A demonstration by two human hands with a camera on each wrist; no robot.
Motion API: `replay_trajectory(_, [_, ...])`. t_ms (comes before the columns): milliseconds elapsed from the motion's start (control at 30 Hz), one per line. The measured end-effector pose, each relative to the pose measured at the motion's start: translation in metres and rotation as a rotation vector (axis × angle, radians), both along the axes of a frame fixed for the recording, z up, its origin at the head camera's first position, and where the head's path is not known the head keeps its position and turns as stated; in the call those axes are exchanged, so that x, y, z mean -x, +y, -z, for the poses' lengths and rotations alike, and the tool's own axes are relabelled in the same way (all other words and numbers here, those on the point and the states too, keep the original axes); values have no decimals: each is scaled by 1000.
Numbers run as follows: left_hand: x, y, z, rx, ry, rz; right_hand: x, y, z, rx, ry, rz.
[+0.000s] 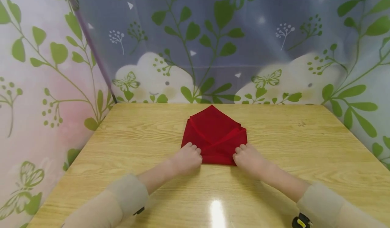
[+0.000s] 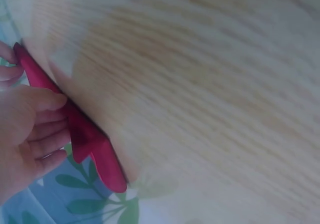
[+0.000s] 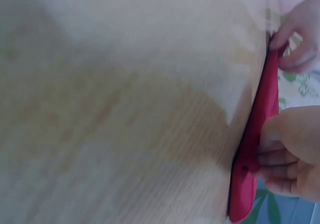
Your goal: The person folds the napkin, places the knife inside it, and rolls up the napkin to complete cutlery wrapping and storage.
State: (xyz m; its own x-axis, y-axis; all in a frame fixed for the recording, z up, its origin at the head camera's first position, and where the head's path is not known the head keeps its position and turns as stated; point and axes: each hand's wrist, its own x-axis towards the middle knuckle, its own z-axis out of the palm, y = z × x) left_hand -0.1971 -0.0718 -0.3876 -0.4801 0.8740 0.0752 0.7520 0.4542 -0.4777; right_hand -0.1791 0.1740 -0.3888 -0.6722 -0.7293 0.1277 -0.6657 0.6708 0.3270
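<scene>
A red cloth (image 1: 214, 128), folded into an envelope shape with its point facing away, lies on the wooden table. My left hand (image 1: 189, 157) grips its near left corner, fingers curled over the fabric. At the near right corner, my right hand (image 1: 247, 157) holds the cloth the same way. In the left wrist view the thumb lies along the folded edge of the red cloth (image 2: 82, 126), with a loose flap hanging past the fingers. From the right wrist, the right hand (image 3: 290, 151) pinches the cloth (image 3: 262, 109), and the left hand (image 3: 302, 42) shows beyond it.
The wooden table (image 1: 146, 130) runs back to a patterned curtain (image 1: 170, 42) with leaves and butterflies. Similar fabric hangs along the left side (image 1: 39, 82) and right side. A bright light reflection lies on the near tabletop. Black wrist straps show below both sleeves.
</scene>
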Motion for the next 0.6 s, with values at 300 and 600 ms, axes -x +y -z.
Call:
replay_trajectory(300, [0,3,3,-37,-6,-38,-8,-1,3,-6,41,-8])
replay_trajectory(600, [5,3,-3,-151,-226,-167,-2,5,11,77,6,-44])
